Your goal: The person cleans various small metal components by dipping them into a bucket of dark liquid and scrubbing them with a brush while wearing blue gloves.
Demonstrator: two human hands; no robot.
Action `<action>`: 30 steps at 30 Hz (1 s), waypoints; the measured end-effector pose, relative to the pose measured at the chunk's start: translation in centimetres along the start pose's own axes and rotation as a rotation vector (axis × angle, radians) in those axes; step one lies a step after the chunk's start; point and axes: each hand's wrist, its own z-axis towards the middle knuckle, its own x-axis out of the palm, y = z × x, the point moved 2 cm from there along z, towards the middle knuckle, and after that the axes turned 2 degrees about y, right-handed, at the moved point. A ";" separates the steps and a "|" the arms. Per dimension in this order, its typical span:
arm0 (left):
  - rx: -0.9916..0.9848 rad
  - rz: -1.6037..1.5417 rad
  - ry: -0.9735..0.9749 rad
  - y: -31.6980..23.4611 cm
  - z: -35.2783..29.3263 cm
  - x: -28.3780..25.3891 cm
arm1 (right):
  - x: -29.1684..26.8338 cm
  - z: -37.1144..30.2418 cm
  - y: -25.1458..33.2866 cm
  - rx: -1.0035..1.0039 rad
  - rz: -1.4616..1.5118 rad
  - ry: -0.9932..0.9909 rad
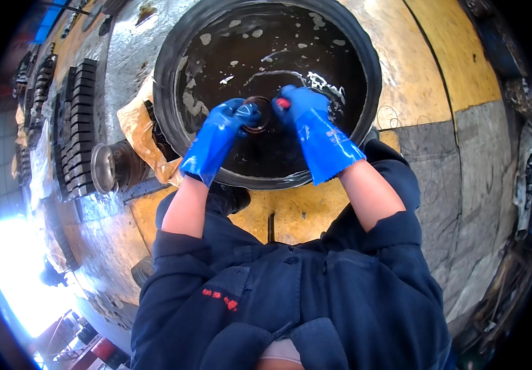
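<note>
Both my hands wear long blue rubber gloves and work over a wide round black tub (168, 80) of dark liquid with patches of foam. My left hand (234, 116) is closed round the edge of a dark, ring-shaped metal part (258, 117), held just above the liquid. Close to its right side, my right hand (301, 105) is closed on a small tool with a red end (283, 103). The rest of that tool is hidden by the glove, so its kind cannot be made out. Whether the tool touches the ring is unclear.
Left of the tub lies crumpled brown paper (135, 123) beside a metal cylinder (107, 168). Farther left stand rows of dark ribbed metal parts (81, 123). Yellow and grey floor sheets (429, 151) lie on the right, with clutter along the far right edge.
</note>
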 end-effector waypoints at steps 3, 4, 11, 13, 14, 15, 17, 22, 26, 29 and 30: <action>-0.013 -0.166 -0.112 0.3 -0.8 -1.2 | -2.2 -0.2 -0.2 0.131 0.101 -0.026; -0.026 -0.207 -0.152 0.5 -1.0 -1.5 | -2.3 -0.3 0.0 0.024 0.241 -0.062; 0.087 -0.369 -0.053 0.6 -1.0 -0.9 | -2.2 -1.7 3.7 -0.664 0.408 -0.237; 0.110 -0.193 -0.096 0.9 -0.3 -1.3 | -2.1 -0.9 2.9 -0.566 0.318 -0.218; 0.123 -0.105 -0.117 1.1 0.0 -1.4 | -2.0 -0.6 2.5 -0.517 0.273 -0.209; 0.099 -0.112 -0.136 0.7 -0.1 -1.1 | -1.8 -0.9 2.1 -0.464 0.401 -0.308; 0.053 -0.128 -0.175 0.0 -0.6 -0.7 | -1.3 -0.4 0.7 -0.277 0.404 -0.123; 0.076 -0.195 -0.152 0.5 -0.5 -1.2 | -2.6 -1.2 1.8 -0.462 0.602 -0.279; 0.144 -0.230 -0.060 1.6 0.5 -1.4 | -1.9 -0.9 2.1 -0.574 0.484 -0.406; 0.104 -0.095 -0.171 -0.1 -0.6 -0.5 | -1.2 -0.2 1.0 -0.243 0.528 -0.158; 0.103 -0.088 -0.184 -0.1 -0.5 -0.5 | -1.0 -0.1 0.6 -0.145 0.567 -0.101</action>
